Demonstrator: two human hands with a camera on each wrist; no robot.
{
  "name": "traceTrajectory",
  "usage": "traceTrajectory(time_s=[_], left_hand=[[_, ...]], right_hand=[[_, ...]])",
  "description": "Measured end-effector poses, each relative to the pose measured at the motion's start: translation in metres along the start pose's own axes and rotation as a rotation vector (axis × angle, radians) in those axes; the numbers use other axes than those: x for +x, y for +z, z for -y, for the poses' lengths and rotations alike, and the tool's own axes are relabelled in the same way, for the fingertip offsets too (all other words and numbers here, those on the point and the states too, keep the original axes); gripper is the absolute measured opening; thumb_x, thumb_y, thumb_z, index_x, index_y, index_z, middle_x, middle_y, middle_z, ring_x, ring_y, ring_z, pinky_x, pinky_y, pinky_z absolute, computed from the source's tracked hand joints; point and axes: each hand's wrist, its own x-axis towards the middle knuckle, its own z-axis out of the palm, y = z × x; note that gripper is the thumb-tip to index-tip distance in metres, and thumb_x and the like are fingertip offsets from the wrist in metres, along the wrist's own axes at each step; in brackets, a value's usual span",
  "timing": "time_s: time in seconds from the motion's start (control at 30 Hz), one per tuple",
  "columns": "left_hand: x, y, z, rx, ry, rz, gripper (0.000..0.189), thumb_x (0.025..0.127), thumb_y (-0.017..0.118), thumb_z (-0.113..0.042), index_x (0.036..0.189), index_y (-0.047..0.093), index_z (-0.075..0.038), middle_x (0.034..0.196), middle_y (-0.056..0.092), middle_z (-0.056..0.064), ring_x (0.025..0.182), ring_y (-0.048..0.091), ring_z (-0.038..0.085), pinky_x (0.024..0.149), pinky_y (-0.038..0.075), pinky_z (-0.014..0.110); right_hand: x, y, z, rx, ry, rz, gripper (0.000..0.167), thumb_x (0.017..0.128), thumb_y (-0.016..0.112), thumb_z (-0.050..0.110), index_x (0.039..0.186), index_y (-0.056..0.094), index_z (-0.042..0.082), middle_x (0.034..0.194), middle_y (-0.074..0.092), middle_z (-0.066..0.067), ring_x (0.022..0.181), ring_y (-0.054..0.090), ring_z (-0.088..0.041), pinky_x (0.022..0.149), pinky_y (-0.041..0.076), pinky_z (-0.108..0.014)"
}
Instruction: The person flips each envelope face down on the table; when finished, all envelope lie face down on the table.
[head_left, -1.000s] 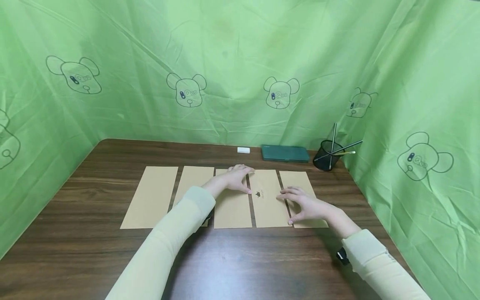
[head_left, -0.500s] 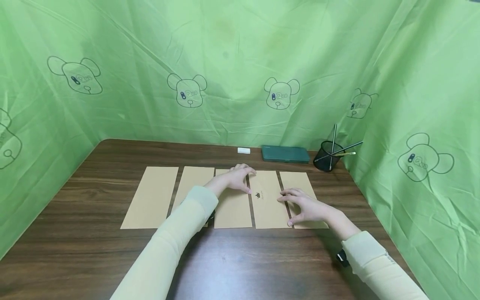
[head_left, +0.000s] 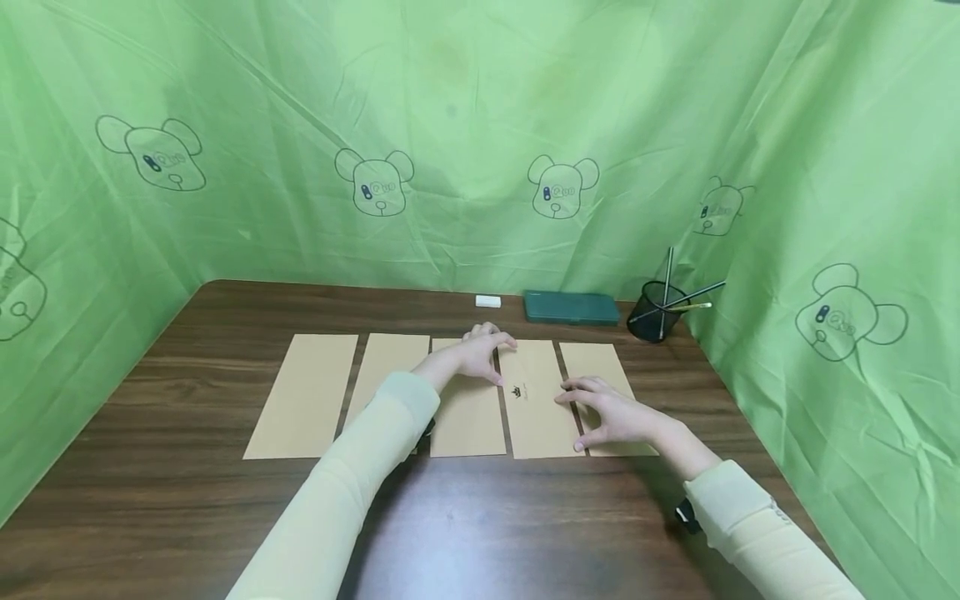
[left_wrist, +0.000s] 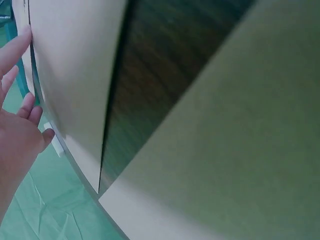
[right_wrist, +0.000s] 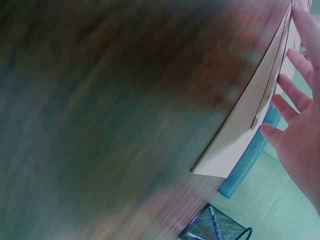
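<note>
Left hand [head_left: 474,357]: moved slightly right; fingers spread, near crown-marked sheet's [head_left: 536,429] far left; contact unclear.
Right hand [head_left: 611,414]: fingers spread, by its right edge.
Crown-marked sheet: flat on desk [head_left: 480,533], fourth from left of five brown sheets [head_left: 303,396].
Far right: green case [head_left: 572,308], mesh cup [head_left: 645,327].

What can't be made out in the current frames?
- Head: most of the lower end of the second sheet from left, behind the left sleeve.
- Head: print beside the crown mark on the fourth sheet, too small to read.
- Head: part of the rightmost sheet, covered by the right hand.
- Left wrist: part of the left hand, cut off by the left edge.
- Right wrist: part of the mesh cup, cut off by the bottom edge.
</note>
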Motion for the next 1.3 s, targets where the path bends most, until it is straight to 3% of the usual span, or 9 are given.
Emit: traceTrajectory(time_s=[0.1,0.23,0.3,0.37,0.63,0.9,1.1,1.3], left_hand=[[0.001,-0.001,0.001,-0.042,0.006,-0.036,0.066,0.072,0.080,-0.012,0.131,0.051,-0.017,0.132,0.036,0.014,0.121,0.034,0.031,0.104,0.029,0.046],[0.003,-0.003,0.003,-0.105,0.023,-0.107,0.059,0.069,0.075,0.004,0.122,0.057,-0.013,0.123,0.039,0.014,0.105,0.048,0.026,0.087,0.044,0.034],[0.004,-0.004,0.004,-0.126,0.029,-0.138,0.055,0.069,0.074,0.007,0.118,0.059,-0.012,0.119,0.040,0.013,0.097,0.051,0.023,0.079,0.045,0.029],[0.005,-0.006,0.003,-0.142,0.035,-0.160,0.051,0.070,0.072,0.008,0.115,0.061,-0.011,0.116,0.042,0.012,0.098,0.052,0.022,0.079,0.045,0.028],[0.006,-0.008,0.001,-0.130,0.043,-0.192,0.030,0.078,0.070,0.003,0.104,0.066,-0.013,0.111,0.047,0.007,0.096,0.052,0.018,0.080,0.046,0.025],[0.008,-0.013,-0.004,-0.051,0.132,-0.235,0.013,0.082,0.071,-0.008,0.095,0.070,-0.012,0.103,0.056,0.003,0.095,0.054,0.016,0.089,0.045,0.026],[0.009,-0.015,-0.009,-0.057,0.139,-0.259,0.010,0.081,0.073,-0.011,0.089,0.069,-0.013,0.100,0.056,0.002,0.097,0.054,0.014,0.092,0.044,0.025],[0.011,-0.021,-0.014,-0.090,0.173,-0.278,0.008,0.083,0.072,-0.015,0.088,0.066,-0.014,0.097,0.058,0.001,0.096,0.055,0.013,0.092,0.043,0.026]], right_hand=[[-0.001,0.001,0.002,-0.019,0.009,0.004,0.074,0.067,0.080,0.048,0.128,0.057,0.011,0.140,0.045,-0.015,0.129,0.038,-0.034,0.102,0.034,-0.054],[-0.001,0.000,0.004,-0.010,0.021,0.010,0.073,0.069,0.079,0.047,0.128,0.056,0.010,0.141,0.044,-0.016,0.129,0.038,-0.036,0.101,0.034,-0.055],[-0.001,0.001,0.005,0.001,0.023,0.012,0.073,0.070,0.079,0.046,0.129,0.056,0.009,0.141,0.044,-0.016,0.129,0.038,-0.037,0.101,0.035,-0.056],[0.000,0.001,0.005,0.004,0.024,0.011,0.074,0.070,0.078,0.047,0.129,0.056,0.009,0.141,0.044,-0.016,0.129,0.038,-0.037,0.101,0.035,-0.056],[0.000,0.001,0.009,0.034,0.013,-0.005,0.072,0.071,0.079,0.044,0.131,0.055,0.010,0.137,0.048,-0.014,0.128,0.038,-0.036,0.101,0.034,-0.056],[0.004,-0.009,0.021,0.095,0.036,-0.005,0.063,0.083,0.068,0.044,0.134,0.052,0.011,0.133,0.053,-0.007,0.127,0.042,-0.029,0.104,0.034,-0.050],[0.010,-0.020,0.032,0.250,0.042,0.013,0.052,0.093,0.061,0.028,0.139,0.045,0.009,0.139,0.049,-0.008,0.129,0.044,-0.030,0.102,0.038,-0.051],[0.017,-0.034,0.045,0.405,0.047,-0.011,0.055,0.094,0.058,0.024,0.143,0.038,0.009,0.138,0.049,-0.015,0.121,0.049,-0.038,0.094,0.046,-0.052]])
